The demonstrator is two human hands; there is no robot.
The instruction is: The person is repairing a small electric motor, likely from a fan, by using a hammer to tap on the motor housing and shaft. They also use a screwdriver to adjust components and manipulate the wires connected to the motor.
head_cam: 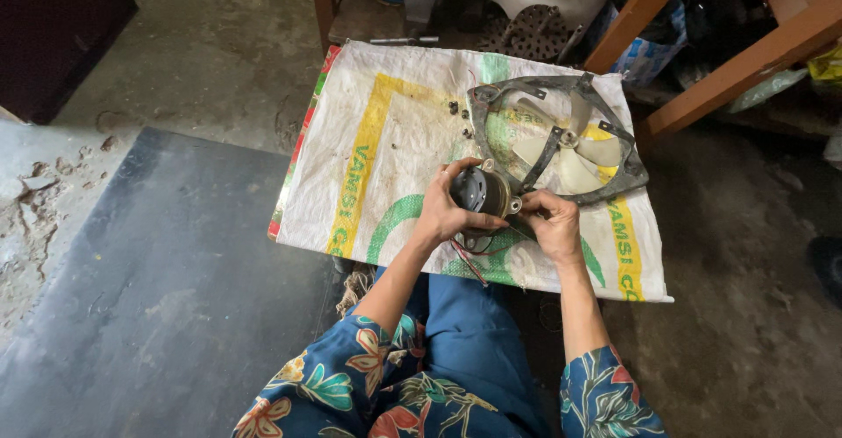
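Left hand (445,213) is wrapping closed round small motor (481,194); right hand (553,224) is pinching its side, apparently. Fan frame (561,140) is lying just beyond, sack (377,140) edge near.

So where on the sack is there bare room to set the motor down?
The woven sack's left half, between its striped edge and the left hand, is bare. The right half is crowded: fan frame, loose screws, and the right hand on the motor.

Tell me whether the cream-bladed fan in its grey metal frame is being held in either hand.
No: the cream-bladed fan in its grey metal frame lies on the white woven sack, while both hands hold the small round motor.
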